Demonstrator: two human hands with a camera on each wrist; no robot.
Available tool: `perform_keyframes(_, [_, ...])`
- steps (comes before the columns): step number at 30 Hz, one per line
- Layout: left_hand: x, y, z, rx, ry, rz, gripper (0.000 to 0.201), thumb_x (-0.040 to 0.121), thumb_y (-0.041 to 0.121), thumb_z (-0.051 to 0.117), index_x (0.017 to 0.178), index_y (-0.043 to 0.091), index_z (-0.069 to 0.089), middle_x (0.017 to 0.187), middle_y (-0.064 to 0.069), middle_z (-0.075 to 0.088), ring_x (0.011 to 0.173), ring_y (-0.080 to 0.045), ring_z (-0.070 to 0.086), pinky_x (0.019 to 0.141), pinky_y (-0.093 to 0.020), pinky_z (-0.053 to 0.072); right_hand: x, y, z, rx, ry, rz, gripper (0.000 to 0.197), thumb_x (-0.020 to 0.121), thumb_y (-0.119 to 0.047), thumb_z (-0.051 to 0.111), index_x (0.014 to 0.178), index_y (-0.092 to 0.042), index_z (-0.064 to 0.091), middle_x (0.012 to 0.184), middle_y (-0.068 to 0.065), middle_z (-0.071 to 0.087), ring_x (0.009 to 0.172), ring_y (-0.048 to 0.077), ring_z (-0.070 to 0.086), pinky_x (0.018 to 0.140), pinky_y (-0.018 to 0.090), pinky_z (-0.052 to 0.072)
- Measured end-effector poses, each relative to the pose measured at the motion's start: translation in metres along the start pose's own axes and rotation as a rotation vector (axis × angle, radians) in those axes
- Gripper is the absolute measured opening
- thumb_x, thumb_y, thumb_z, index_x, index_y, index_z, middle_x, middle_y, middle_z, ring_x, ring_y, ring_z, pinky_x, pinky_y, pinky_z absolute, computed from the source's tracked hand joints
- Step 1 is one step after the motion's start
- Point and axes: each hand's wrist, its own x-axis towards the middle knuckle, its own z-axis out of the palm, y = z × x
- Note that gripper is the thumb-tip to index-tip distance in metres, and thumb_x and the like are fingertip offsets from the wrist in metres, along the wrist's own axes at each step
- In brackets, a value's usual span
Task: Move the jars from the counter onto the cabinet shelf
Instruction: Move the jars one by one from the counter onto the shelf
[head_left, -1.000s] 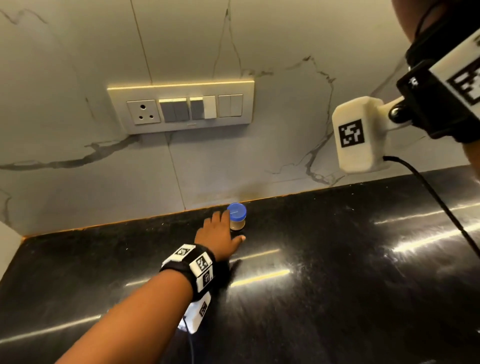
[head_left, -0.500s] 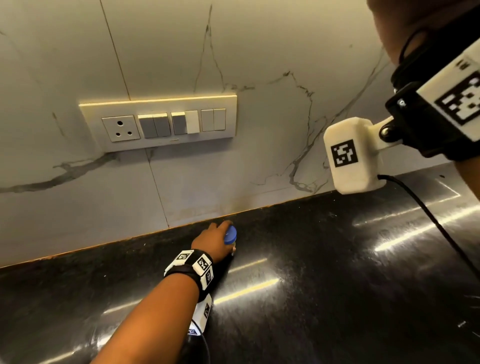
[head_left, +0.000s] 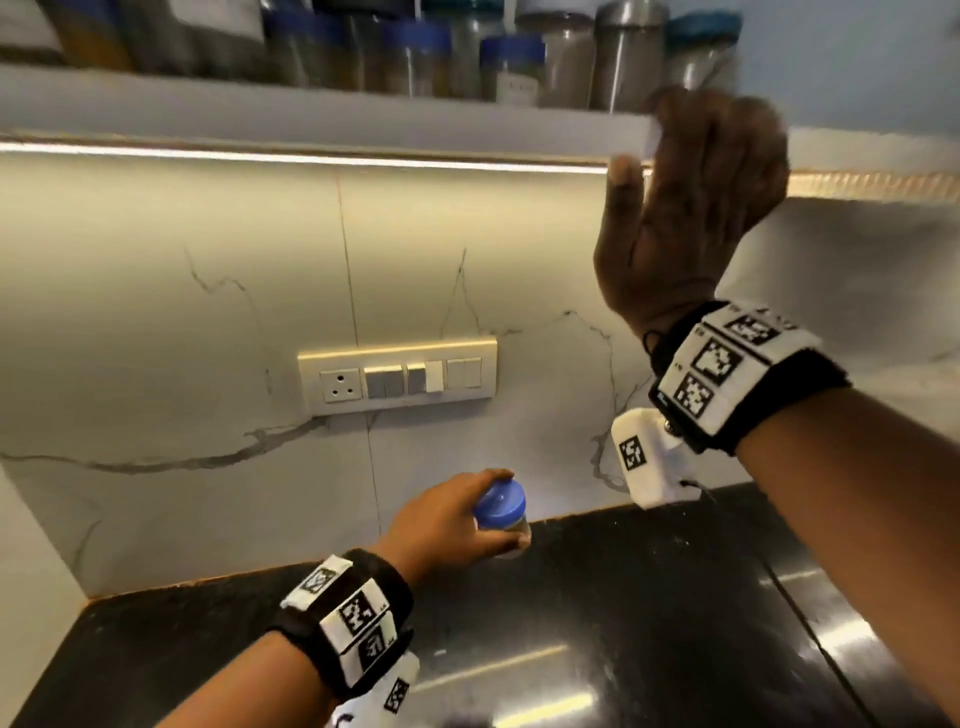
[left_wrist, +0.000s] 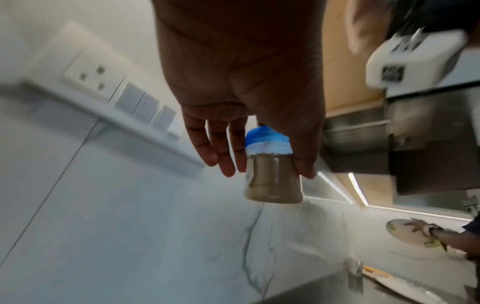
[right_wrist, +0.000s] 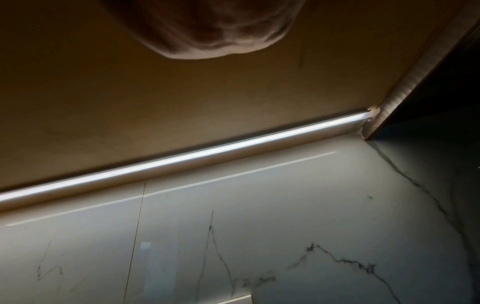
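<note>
A small clear jar (head_left: 500, 503) with a blue lid and brownish powder hangs just above the black counter (head_left: 623, 623), near the marble wall. My left hand (head_left: 511, 512) grips it from the side just under the lid, thumb on one side and fingers on the other. In the left wrist view the jar (left_wrist: 272, 185) sits between my thumb and fingers, left hand (left_wrist: 267, 172) around its upper part. My right hand (head_left: 649, 137) is raised at the cabinet shelf (head_left: 311, 111), fingers curled over its front edge, thumb below. Only its palm heel (right_wrist: 207, 30) shows in the right wrist view.
Several jars (head_left: 511, 70) and a steel canister (head_left: 631, 52) crowd the shelf left of my right hand. A switch panel (head_left: 397, 382) is on the wall above the counter. Far right in the left wrist view, another person's hand (left_wrist: 415, 227) holds a plate (left_wrist: 405, 236).
My left hand has closed around the jar and lifted it off the counter. The head view has tilted up, bringing the shelf and my right hand into sight.
</note>
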Motion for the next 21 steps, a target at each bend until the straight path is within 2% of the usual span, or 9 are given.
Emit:
perform_keyframes(3, [-0.016,0.041,-0.052,-0.006,0.086,0.136,0.075,0.072,0.063,0.065,0.137,0.034,0.040,0.126,0.009,0.059,0.107,-0.007,0.058,0.097,-0.026,0.047,0.000,-0.010,-0.014,-0.050,-0.172,0.025,0.045,0.097,-0.046,0.027,0.127,-0.019,0.047,0.123,0.015,0.060,0.122,0.025,0.037,0.106,0.040,0.023])
perform_keyframes(6, [-0.031,0.087,-0.105,-0.079,0.166,0.228,0.068,0.070,0.059,0.068,0.129,0.031,0.050,0.102,0.017,0.064,0.088,-0.003,0.062,0.081,-0.015,0.050,0.013,-0.009,-0.029,-0.046,-0.176,-0.019,0.044,0.097,-0.045,0.031,0.131,-0.019,0.042,0.127,0.013,0.056,0.121,0.025,0.037,0.100,0.038,0.026])
perform_keyframes(8, [-0.040,0.115,-0.134,-0.105,0.237,0.270,0.061,0.069,0.056,0.071,0.122,0.032,0.054,0.091,0.023,0.064,0.084,-0.004,0.063,0.074,-0.013,0.050,0.012,-0.010,-0.040,-0.003,-0.261,-0.066,0.042,0.097,-0.044,0.035,0.130,-0.020,0.048,0.121,0.008,0.058,0.116,0.024,0.041,0.095,0.038,0.029])
perform_keyframes(11, [-0.050,0.158,-0.173,-0.090,0.325,0.254,0.057,0.060,0.065,0.070,0.112,0.051,0.051,0.097,0.025,0.064,0.089,-0.006,0.063,0.077,-0.020,0.054,0.030,0.006,-0.055,0.089,-0.394,-0.131,0.042,0.098,-0.041,0.036,0.128,-0.021,0.057,0.118,0.002,0.063,0.112,0.023,0.052,0.093,0.038,0.032])
perform_keyframes(14, [-0.055,0.191,-0.205,-0.130,0.363,0.200,0.059,0.056,0.062,0.077,0.110,0.050,0.058,0.095,0.012,0.069,0.089,-0.012,0.066,0.081,-0.031,0.056,0.043,0.030,-0.063,0.210,-0.504,-0.256,0.046,0.099,-0.042,0.029,0.127,-0.022,0.060,0.118,-0.002,0.066,0.109,0.018,0.057,0.092,0.033,0.033])
perform_keyframes(16, [-0.058,0.209,-0.223,-0.154,0.391,0.214,0.062,0.052,0.062,0.077,0.111,0.050,0.059,0.098,0.011,0.070,0.090,-0.013,0.067,0.080,-0.034,0.057,0.060,0.050,-0.070,0.323,-0.545,-0.236,0.050,0.099,-0.046,0.027,0.116,-0.022,0.067,0.108,-0.002,0.071,0.099,0.015,0.061,0.085,0.026,0.036])
perform_keyframes(18, [-0.061,0.226,-0.239,-0.161,0.417,0.231,0.061,0.051,0.061,0.076,0.109,0.049,0.061,0.100,0.015,0.069,0.092,-0.009,0.067,0.076,-0.027,0.056,0.083,0.073,-0.076,0.316,-0.683,-0.130,0.056,0.099,-0.053,0.026,0.100,-0.021,0.072,0.089,0.003,0.073,0.084,0.021,0.063,0.072,0.027,0.042])
perform_keyframes(19, [-0.060,0.237,-0.246,-0.159,0.428,0.241,0.060,0.053,0.060,0.077,0.108,0.046,0.062,0.101,0.017,0.069,0.092,-0.006,0.067,0.073,-0.022,0.054,0.098,0.085,-0.078,0.263,-0.803,-0.059,0.054,0.099,-0.053,0.029,0.095,-0.021,0.072,0.084,0.005,0.071,0.079,0.024,0.064,0.068,0.029,0.044])
perform_keyframes(21, [-0.056,0.259,-0.259,-0.135,0.441,0.260,0.058,0.056,0.058,0.078,0.109,0.039,0.063,0.099,0.017,0.069,0.089,-0.003,0.067,0.069,-0.015,0.052,0.126,0.114,-0.078,0.153,-1.029,0.018,0.047,0.099,-0.047,0.037,0.088,-0.017,0.072,0.080,0.006,0.067,0.076,0.024,0.062,0.067,0.031,0.044])
